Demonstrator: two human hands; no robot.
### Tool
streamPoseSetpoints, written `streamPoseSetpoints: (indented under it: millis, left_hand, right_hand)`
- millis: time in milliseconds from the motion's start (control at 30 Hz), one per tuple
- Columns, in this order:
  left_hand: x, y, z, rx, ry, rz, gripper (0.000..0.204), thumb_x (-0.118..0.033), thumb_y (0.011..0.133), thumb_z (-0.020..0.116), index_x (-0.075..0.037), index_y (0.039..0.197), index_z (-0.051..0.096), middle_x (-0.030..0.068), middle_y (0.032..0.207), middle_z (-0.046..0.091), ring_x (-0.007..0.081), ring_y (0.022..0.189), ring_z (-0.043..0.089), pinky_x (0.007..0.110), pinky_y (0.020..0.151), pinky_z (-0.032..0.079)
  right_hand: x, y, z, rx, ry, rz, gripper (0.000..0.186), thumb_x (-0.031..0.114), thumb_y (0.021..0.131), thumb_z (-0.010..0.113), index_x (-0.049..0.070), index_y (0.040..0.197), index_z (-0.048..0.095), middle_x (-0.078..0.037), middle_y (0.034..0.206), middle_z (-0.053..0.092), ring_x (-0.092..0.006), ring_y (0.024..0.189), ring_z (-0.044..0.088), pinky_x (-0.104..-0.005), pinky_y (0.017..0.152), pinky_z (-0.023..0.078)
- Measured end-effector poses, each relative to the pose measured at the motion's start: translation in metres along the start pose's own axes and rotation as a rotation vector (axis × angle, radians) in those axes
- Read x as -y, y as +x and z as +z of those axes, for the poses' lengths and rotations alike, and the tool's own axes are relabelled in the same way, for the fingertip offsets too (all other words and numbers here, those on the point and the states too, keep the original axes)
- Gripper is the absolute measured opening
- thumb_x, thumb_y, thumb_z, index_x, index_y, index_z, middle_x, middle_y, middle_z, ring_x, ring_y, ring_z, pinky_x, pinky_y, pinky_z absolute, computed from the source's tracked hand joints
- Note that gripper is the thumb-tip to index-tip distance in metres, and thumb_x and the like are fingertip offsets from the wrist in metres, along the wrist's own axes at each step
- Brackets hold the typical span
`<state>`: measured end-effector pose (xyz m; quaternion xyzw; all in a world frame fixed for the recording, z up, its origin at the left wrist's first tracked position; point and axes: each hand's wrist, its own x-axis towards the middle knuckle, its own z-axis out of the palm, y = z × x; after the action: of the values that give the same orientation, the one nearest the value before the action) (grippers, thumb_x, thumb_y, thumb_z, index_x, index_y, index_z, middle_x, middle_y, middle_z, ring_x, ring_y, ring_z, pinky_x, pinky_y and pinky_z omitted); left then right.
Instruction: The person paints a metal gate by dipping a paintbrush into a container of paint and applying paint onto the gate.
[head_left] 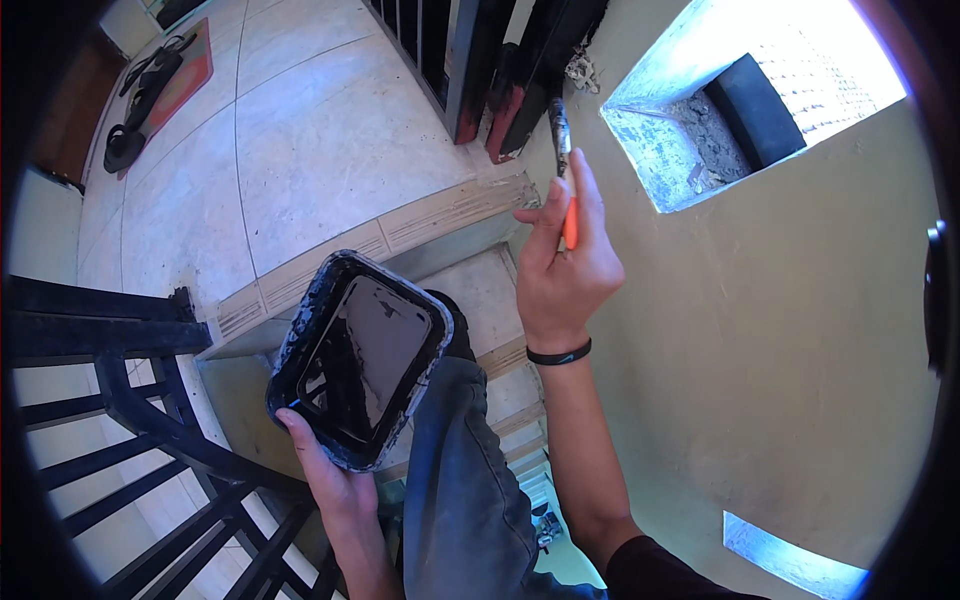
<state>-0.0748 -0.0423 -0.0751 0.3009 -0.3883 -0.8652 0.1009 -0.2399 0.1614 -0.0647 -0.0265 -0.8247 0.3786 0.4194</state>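
Note:
My left hand (335, 480) is closed on the near edge of a rectangular paint tray (284, 370), thumb over its rim. Dark, glossy paint (375, 350) lies inside, and paint is smeared along the tray's walls. Up and to the right, my right hand (572, 270) grips a paintbrush (571, 225) with an orange handle. Its paint-covered head points away from me, close beside a black metal post (530, 95) at the wall. Whether the bristles touch the post I cannot tell. Reddish patches show near the post's foot.
Tiled steps (480, 280) drop between a black railing (150, 430) on the left and a plain wall (760, 320) on the right. A wall opening (690, 130) holds a dark block (755, 110). Sandals (125, 145) lie on a red mat (190, 80) on the landing.

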Motion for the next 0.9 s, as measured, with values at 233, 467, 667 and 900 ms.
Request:
streamPoseSetpoints:
  millis: [233,467,667,900]
  left_hand:
    - [-0.001,-0.001,0.002,-0.026,-0.031,-0.008,0.07,-0.059,0.104,0.047,-0.012,0.155,0.037,0.0119,0.151,0.048,0.028,0.135,0.052,0.048,0.105,0.052]
    - [0.0,0.001,0.0,-0.005,-0.046,-0.004,0.068,-0.057,0.105,0.047,-0.012,0.154,0.038,0.011,0.15,0.049,0.0278,0.133,0.054,0.048,0.105,0.052]
    - [-0.002,-0.001,0.0,0.019,-0.053,-0.015,0.068,-0.057,0.105,0.047,-0.011,0.154,0.038,0.011,0.149,0.051,0.0269,0.133,0.055,0.047,0.106,0.051]
    - [-0.006,-0.001,-0.006,0.087,-0.055,-0.024,0.071,-0.057,0.106,0.044,-0.01,0.158,0.031,0.0123,0.156,0.044,0.028,0.141,0.047,0.047,0.116,0.043]
  right_hand:
    - [-0.003,-0.006,-0.001,-0.015,-0.041,-0.049,0.033,0.014,0.105,0.061,0.0,0.135,0.064,-0.007,0.068,0.069,-0.0138,0.068,0.075,-0.0237,0.057,0.05]
    - [-0.005,-0.005,0.003,0.026,-0.093,-0.049,0.032,0.013,0.105,0.06,0.0,0.134,0.064,-0.008,0.07,0.07,-0.0141,0.067,0.075,-0.0237,0.057,0.05]
    - [0.003,0.003,0.0,-0.032,-0.04,-0.083,0.032,0.013,0.105,0.06,0.0,0.134,0.064,-0.008,0.07,0.07,-0.0146,0.066,0.075,-0.0238,0.057,0.051]
    - [0.026,0.004,-0.009,-0.03,0.019,-0.023,0.034,0.014,0.106,0.059,0.0,0.137,0.062,-0.011,0.077,0.073,-0.015,0.066,0.075,-0.0237,0.055,0.05]
